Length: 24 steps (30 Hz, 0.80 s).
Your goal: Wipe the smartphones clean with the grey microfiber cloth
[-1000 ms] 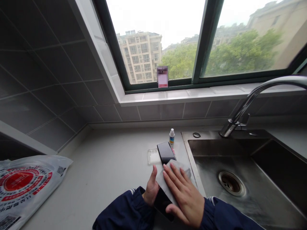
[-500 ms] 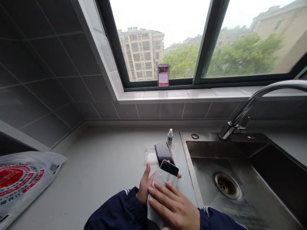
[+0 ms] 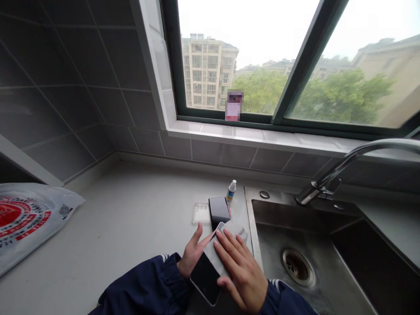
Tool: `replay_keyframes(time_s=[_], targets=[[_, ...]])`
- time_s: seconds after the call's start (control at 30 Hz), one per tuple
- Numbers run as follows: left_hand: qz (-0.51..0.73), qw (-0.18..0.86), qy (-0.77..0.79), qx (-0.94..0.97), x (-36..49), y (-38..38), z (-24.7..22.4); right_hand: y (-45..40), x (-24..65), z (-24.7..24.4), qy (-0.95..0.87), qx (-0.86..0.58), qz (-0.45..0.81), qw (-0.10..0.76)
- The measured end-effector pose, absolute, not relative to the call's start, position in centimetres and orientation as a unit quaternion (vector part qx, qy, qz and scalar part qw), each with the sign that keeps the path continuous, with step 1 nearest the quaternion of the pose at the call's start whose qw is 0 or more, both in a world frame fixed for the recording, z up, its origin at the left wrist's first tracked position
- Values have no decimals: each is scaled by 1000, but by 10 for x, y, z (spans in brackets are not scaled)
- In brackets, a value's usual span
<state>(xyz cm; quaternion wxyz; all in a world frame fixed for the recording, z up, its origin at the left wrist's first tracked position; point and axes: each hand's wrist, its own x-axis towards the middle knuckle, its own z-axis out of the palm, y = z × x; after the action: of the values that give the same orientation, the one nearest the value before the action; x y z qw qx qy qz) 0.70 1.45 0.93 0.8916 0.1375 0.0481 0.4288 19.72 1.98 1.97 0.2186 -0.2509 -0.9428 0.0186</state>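
A phone with a pale edge and dark screen lies tilted across my left hand, which supports it from beneath, thumb raised at its side. My right hand presses a light grey cloth flat on the phone's upper part, fingers stretched over it. The cloth has a zigzag edge. Just beyond the hands, a second dark phone lies on the counter, with a clear case on its left. Behind it stands a small white spray bottle. Something pink shows partly beside the second phone.
On the right is a steel sink with a curved faucet. A printed plastic bag rests at the left of the pale counter. A window sill runs along the back.
My right hand and the cloth have slid to the far end of the phone, baring its near part. The camera view has tilted and shifted.
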Motion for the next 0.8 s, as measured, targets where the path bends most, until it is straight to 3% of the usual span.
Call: replay_keyframes(time_s=[0.33, 0.8], targets=[[409, 901, 71, 125, 5, 19, 15, 5, 174, 16, -949, -69, -67, 300], [418, 897, 37, 138, 10, 16, 16, 28, 203, 21, -945, -245, 29, 216]])
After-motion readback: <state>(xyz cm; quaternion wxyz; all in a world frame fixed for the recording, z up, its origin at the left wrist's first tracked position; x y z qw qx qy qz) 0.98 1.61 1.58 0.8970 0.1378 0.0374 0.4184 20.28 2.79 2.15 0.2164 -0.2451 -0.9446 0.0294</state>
